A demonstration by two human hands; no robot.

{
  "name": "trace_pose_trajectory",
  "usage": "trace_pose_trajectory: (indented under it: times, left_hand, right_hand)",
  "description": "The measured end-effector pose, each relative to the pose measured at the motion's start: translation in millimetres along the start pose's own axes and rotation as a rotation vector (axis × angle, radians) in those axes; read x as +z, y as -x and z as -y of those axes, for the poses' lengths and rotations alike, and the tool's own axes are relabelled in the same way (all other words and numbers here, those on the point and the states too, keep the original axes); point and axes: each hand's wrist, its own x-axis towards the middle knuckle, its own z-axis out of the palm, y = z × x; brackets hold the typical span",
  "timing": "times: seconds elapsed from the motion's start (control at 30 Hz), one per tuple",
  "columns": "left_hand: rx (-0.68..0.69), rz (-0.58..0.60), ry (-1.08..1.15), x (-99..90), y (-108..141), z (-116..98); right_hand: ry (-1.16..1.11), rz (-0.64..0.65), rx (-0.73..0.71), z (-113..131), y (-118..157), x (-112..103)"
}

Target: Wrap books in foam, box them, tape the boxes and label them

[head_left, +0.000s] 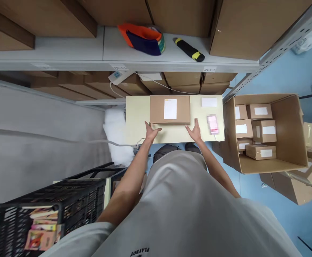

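Pale shirt (pixel 182 207) fills the near side. Beyond, the left hand (pixel 152 133) and right hand (pixel 195 132), thumbs and fingers apart, flank the near corners of the brown box (pixel 170 110), mid-table (pixel 137 116); touching, I cannot tell.

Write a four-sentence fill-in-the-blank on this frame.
The box on the table carries a ____ label.
The left hand is by its near ____ corner, the right hand by the other.
The open carton is to the table's ____.
The tool on the shelf is black and ____.

white; left; right; yellow
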Motion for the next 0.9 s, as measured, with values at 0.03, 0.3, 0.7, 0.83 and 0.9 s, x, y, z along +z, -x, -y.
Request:
trace_pose_trajectory:
  times: [0.03, 0.3, 0.7, 0.83, 0.9]
  left_hand:
    - [-0.027, 0.022, 0.056, 3.6, -1.2, -5.0]
    - [0.341, -0.154, 0.153, -15.4, 38.4, -43.1]
    - [0.227, -0.039, 0.031, -4.4, 115.4, -19.3]
    - [0.209, -0.092, -0.095, 7.6, 122.9, -19.9]
    - [0.252, -0.145, -0.061, 12.6, 129.8, -31.6]
  right_hand:
    - [-0.038, -0.003, -0.003, 2.6, 0.8, 3.0]
    - [-0.136, -0.246, -0.198, 59.7, 18.5, -40.6]
    - [0.054, -0.262, 0.264, 45.8, 149.9, -67.4]
    - [0.072, -0.176, 0.308, 37.9, 168.4, -66.6]
    - [0.028, -0.182, 0.288, 32.9, 174.2, -73.5]
